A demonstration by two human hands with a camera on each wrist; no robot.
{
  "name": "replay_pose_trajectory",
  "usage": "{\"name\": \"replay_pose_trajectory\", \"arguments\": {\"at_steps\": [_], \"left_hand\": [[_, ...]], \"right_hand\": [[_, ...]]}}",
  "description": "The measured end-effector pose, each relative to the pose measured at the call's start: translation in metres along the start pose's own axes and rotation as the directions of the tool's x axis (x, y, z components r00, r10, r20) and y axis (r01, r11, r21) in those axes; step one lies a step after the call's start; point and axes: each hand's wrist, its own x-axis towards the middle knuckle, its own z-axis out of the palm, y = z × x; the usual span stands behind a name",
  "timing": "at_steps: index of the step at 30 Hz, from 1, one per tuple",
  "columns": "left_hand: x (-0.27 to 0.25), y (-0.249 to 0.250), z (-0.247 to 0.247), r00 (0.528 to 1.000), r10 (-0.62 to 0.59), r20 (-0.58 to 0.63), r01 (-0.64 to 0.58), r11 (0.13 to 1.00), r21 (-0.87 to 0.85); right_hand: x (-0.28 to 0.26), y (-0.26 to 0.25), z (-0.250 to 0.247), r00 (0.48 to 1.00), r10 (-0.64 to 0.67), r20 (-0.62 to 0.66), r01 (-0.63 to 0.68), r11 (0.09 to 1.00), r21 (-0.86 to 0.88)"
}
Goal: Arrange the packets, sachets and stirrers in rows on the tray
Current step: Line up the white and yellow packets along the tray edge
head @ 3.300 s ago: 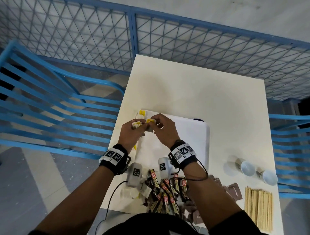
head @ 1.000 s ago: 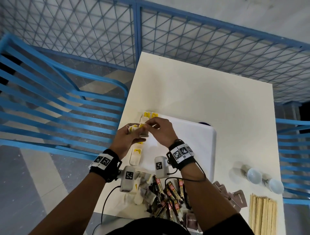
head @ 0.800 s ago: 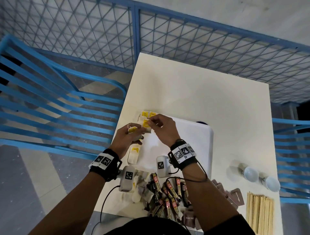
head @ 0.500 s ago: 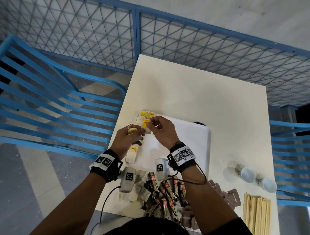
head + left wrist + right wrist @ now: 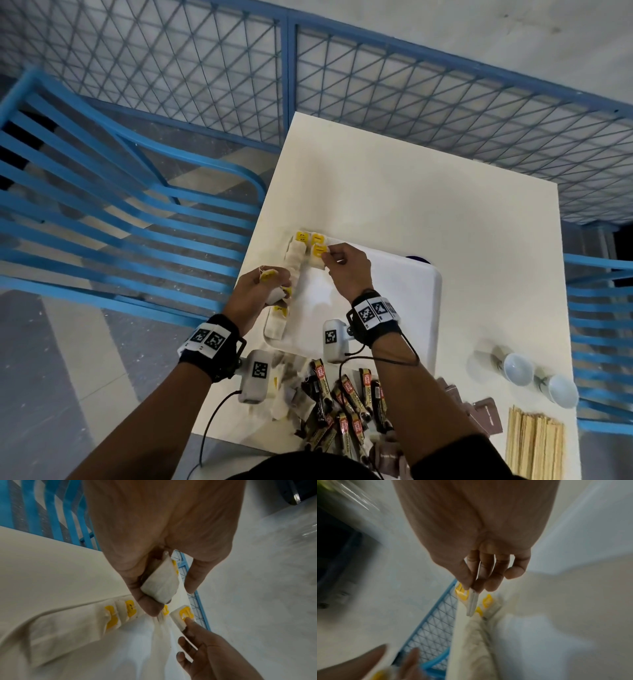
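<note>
A white tray [image 5: 394, 291] lies on the table, with white tea bags with yellow tags [image 5: 301, 246] lined along its left edge. My right hand [image 5: 329, 254] pinches one yellow-tagged tea bag [image 5: 319, 253] by its top at the tray's far left corner, beside two others; in the right wrist view the bag [image 5: 472, 601] hangs between thumb and forefinger. My left hand [image 5: 275, 284] hovers over the tray's left edge and grips a small bundle of tea bags [image 5: 161, 582]. More bags of the row [image 5: 120, 614] lie below it.
Near the front edge lies a heap of brown-and-red sachets [image 5: 342, 397], with brown packets [image 5: 479, 407] and a stack of wooden stirrers [image 5: 534, 442] to the right. Two white cups [image 5: 519, 368] stand at the right. Blue chairs [image 5: 102, 205] flank the table; a mesh fence stands behind.
My right hand drew one tea bag from the bundle in my left hand and carried it out to the tray's far left corner. The left hand stayed by the left edge.
</note>
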Motion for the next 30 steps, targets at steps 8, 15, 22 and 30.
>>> {"name": "replay_pose_trajectory", "arguments": {"at_steps": [8, 15, 22, 30], "left_hand": [[0.008, -0.001, -0.021, 0.999, -0.029, 0.029, 0.030, 1.000, -0.004], [0.013, 0.003, -0.028, 0.998, -0.050, 0.029, 0.050, 0.999, -0.010], [0.016, 0.003, -0.025, 0.995, -0.085, 0.044, 0.087, 0.996, -0.032], [0.014, -0.001, -0.026, 0.996, -0.024, 0.083, 0.025, 1.000, -0.016]], "right_hand": [[0.030, 0.011, 0.023, 0.995, 0.086, -0.049, -0.092, 0.987, -0.134], [0.033, 0.012, 0.035, 0.992, 0.098, -0.077, -0.109, 0.980, -0.165], [0.032, 0.013, 0.032, 0.982, 0.139, -0.127, -0.151, 0.984, -0.094], [0.030, 0.011, 0.029, 0.983, 0.144, -0.118, -0.156, 0.983, -0.100]]}}
